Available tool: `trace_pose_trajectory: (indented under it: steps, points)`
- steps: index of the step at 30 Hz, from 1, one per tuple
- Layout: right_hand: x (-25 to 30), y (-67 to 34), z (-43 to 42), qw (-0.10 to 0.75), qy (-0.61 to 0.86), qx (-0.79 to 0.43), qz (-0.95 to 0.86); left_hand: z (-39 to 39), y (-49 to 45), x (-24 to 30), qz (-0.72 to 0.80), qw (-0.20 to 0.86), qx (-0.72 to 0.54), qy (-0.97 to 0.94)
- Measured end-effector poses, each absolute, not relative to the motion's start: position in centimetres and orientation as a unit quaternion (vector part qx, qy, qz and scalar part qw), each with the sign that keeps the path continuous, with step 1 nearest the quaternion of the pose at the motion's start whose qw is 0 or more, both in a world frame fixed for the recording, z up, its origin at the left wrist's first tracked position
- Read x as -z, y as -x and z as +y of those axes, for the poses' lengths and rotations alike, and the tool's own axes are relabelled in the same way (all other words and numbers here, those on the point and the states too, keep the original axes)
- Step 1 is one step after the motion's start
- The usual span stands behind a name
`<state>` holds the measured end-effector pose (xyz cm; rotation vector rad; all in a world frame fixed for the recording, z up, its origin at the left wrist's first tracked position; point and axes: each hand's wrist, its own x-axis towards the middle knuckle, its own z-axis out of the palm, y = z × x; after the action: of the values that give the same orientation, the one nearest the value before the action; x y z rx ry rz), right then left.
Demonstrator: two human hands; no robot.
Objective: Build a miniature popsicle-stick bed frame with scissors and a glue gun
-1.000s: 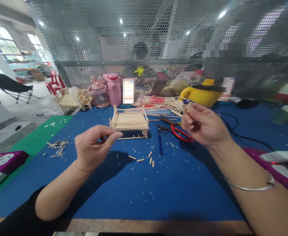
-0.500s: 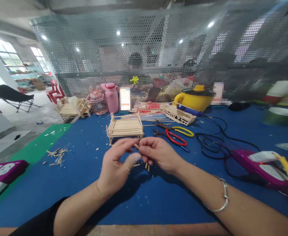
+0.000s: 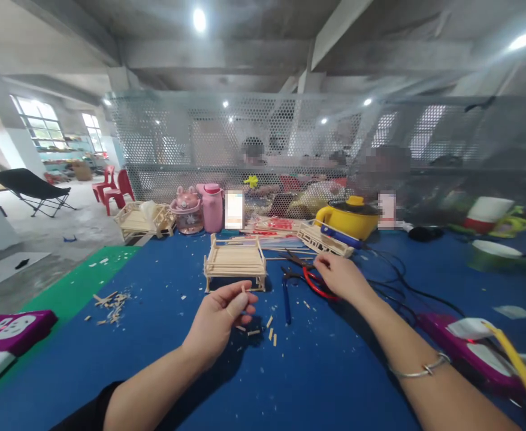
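Observation:
My left hand (image 3: pixel 222 317) hovers over the blue mat (image 3: pixel 326 383), thumb and fingers pinched on a short wooden stick piece (image 3: pixel 244 290). Just beyond it stands a small bed-like frame of wooden sticks (image 3: pixel 235 263). My right hand (image 3: pixel 340 276) reaches forward to the red-handled pliers (image 3: pixel 313 281), its fingers curled down over them; whether it grips them does not show. A blue-handled tool (image 3: pixel 285 292) lies between the two hands. Short cut stick bits (image 3: pixel 269 333) lie on the mat near my left hand.
At the back stand pink bottles (image 3: pixel 202 208), a yellow pot (image 3: pixel 350 216), another stick frame (image 3: pixel 323 240) and a stick model (image 3: pixel 144 218). Black cables (image 3: pixel 407 290) run on the right. A purple power strip (image 3: pixel 14 329) lies left, wood scraps (image 3: pixel 110 302) nearby. People sit behind the mesh.
The hands were together on the stick piece; now my right hand has let go and moved forward right to the pliers. My left hand keeps the piece. The view has tilted up.

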<state>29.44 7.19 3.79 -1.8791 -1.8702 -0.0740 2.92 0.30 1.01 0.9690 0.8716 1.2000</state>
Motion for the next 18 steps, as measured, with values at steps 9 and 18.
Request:
trace_pose_trajectory:
  steps: [9,18]
  points:
    - [-3.0,-28.0,6.8,0.218,0.657,0.062,-0.719,1.5,-4.5,-2.3,0.352,0.678,-0.488,-0.422]
    - [-2.1,-28.9,7.5,0.249,0.661,0.075,-0.704,3.1,-1.0,-0.2,0.483,0.335,-0.424,-0.689]
